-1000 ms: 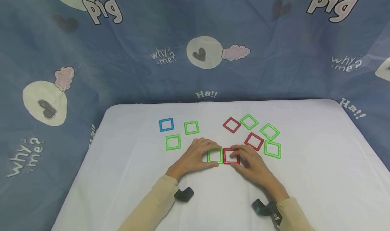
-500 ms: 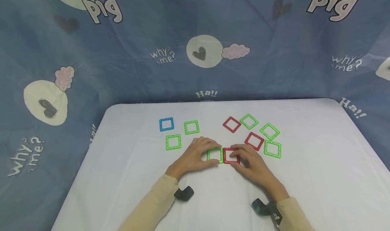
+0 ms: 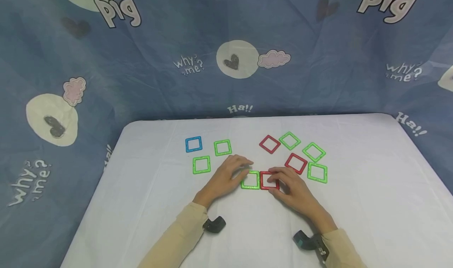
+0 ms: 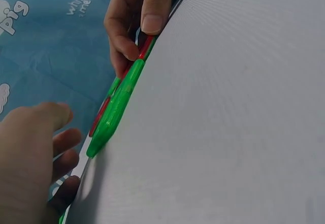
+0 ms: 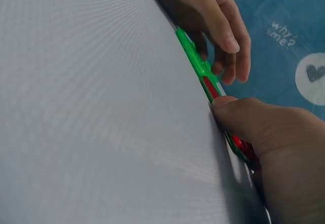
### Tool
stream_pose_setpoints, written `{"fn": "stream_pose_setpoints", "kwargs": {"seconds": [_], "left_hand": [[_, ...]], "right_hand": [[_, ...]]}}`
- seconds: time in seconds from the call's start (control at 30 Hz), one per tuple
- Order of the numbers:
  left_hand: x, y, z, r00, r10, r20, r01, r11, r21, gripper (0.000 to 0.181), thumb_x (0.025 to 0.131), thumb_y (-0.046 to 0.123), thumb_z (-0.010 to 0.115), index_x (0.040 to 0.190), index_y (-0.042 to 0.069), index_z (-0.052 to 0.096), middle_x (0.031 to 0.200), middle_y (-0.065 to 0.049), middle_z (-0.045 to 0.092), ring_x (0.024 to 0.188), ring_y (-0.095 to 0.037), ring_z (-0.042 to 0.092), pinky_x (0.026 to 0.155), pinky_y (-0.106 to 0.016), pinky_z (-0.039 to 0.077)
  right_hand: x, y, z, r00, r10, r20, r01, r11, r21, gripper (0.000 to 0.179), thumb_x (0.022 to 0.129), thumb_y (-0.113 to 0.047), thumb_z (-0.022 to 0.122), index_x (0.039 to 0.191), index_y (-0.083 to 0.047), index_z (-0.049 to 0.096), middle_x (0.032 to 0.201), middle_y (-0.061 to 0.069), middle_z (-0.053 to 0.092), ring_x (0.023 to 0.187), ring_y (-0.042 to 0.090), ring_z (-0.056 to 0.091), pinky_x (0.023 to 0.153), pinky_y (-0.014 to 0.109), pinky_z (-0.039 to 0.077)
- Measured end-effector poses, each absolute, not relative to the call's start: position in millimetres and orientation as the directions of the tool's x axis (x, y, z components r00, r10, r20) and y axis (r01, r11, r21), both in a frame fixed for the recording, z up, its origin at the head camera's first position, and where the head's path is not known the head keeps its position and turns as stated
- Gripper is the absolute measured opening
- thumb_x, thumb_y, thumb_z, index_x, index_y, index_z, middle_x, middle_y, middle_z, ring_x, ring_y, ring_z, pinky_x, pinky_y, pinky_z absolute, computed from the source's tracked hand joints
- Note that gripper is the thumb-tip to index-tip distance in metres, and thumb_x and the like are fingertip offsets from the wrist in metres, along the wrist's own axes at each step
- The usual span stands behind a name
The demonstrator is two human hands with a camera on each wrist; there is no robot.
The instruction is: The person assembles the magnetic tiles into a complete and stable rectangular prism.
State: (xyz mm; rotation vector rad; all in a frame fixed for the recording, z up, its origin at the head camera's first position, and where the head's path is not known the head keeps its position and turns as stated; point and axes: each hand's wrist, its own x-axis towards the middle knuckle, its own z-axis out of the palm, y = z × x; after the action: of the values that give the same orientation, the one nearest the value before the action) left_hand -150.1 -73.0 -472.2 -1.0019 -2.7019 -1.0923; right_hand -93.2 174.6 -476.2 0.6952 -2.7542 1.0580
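In the head view, a green square frame (image 3: 250,188) and a red square frame (image 3: 262,180) lie edge to edge on the white table. My right hand (image 3: 295,191) holds the red frame between thumb and fingers. At the green frame's left side, my left hand (image 3: 226,177) has its fingers loosely extended and grips nothing. The left wrist view shows a gap between that hand (image 4: 30,153) and the green frame (image 4: 118,107). From the right wrist view, my right thumb (image 5: 238,113) presses the near edge of the red piece (image 5: 209,88).
Behind my left hand lie a blue frame (image 3: 193,150) and two green frames, one nearer (image 3: 201,172). Beyond my right hand are several more, including a red frame (image 3: 295,170) and a green frame (image 3: 317,180). A printed blue cloth (image 3: 152,87) hangs behind the table.
My left hand has let go of the green frame, its thumb and fingers lifting up and slightly back. The right hand stays on the red frame, and both pieces keep their places.
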Motion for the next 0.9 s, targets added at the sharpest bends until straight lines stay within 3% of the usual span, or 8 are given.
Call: {"fn": "stream_pose_setpoints", "kwargs": {"seconds": [0.33, 0.57, 0.9], "left_hand": [[-163, -74, -463, -0.802, 0.464, 0.376, 0.597, 0.640, 0.485, 0.025, 0.088, 0.025, 0.052, 0.112, 0.026, 0.056, 0.111, 0.011, 0.052, 0.103, -0.006, 0.045, 0.089, -0.028, 0.039], [-174, -89, -463, -0.830, 0.397, 0.393, 0.548, 0.713, 0.438, 0.026, 0.085, 0.022, 0.056, 0.111, 0.023, 0.058, 0.113, 0.004, 0.053, 0.110, -0.015, 0.044, 0.085, -0.035, 0.035], [-192, -96, -464, -0.845, 0.388, 0.370, 0.518, 0.766, 0.381, 0.032, 0.083, 0.022, 0.059, 0.114, 0.022, 0.056, 0.118, 0.000, 0.050, 0.112, -0.019, 0.044, 0.093, -0.039, 0.033]], "right_hand": [[-95, 177, -475, -0.873, -0.385, 0.299, -0.484, 0.620, -0.617, 0.026, 0.076, -0.031, 0.068, 0.100, -0.026, 0.058, 0.123, -0.006, 0.050, 0.115, 0.010, 0.042, 0.098, 0.024, 0.034], [-95, 174, -478, -0.878, -0.388, 0.282, -0.475, 0.623, -0.622, 0.026, 0.076, -0.033, 0.068, 0.100, -0.027, 0.058, 0.123, -0.009, 0.050, 0.116, 0.007, 0.041, 0.098, 0.027, 0.035], [-95, 177, -479, -0.886, -0.374, 0.274, -0.461, 0.644, -0.611, 0.025, 0.076, -0.035, 0.067, 0.099, -0.030, 0.058, 0.123, -0.012, 0.048, 0.116, 0.006, 0.041, 0.097, 0.029, 0.037]]}}
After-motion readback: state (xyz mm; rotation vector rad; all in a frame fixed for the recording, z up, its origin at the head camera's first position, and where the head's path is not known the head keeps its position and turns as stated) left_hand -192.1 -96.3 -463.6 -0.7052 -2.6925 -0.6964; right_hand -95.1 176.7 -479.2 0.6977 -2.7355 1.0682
